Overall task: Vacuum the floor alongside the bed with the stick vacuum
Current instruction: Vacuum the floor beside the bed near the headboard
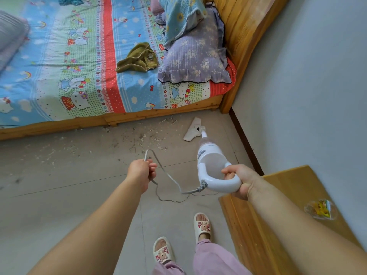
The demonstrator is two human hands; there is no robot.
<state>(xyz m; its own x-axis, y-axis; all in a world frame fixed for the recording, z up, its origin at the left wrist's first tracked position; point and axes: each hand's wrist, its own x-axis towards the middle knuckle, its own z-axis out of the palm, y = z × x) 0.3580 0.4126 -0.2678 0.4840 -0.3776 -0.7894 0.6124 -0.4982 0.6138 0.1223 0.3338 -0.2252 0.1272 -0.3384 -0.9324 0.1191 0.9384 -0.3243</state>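
My right hand (239, 180) grips the loop handle of a white stick vacuum (211, 161). Its flat white floor head (192, 130) rests on the grey tiled floor (59, 185) near the corner by the bed's headboard end. My left hand (142, 171) holds a loop of the vacuum's grey power cord (170, 179), lifted off the floor. The cord runs from the handle's base and trails onto the tiles in front of my feet. Pale crumbs and dark debris (143, 137) lie scattered on the floor along the wooden bed frame (123, 118), left of the floor head.
The bed carries a bright cartoon-print sheet (83, 62), an olive cloth (139, 58) and purple and blue pillows (194, 58). A wooden cabinet top (288, 195) with a plastic packet (320, 209) stands at my right. A grey wall (307, 86) with dark skirting bounds the right side.
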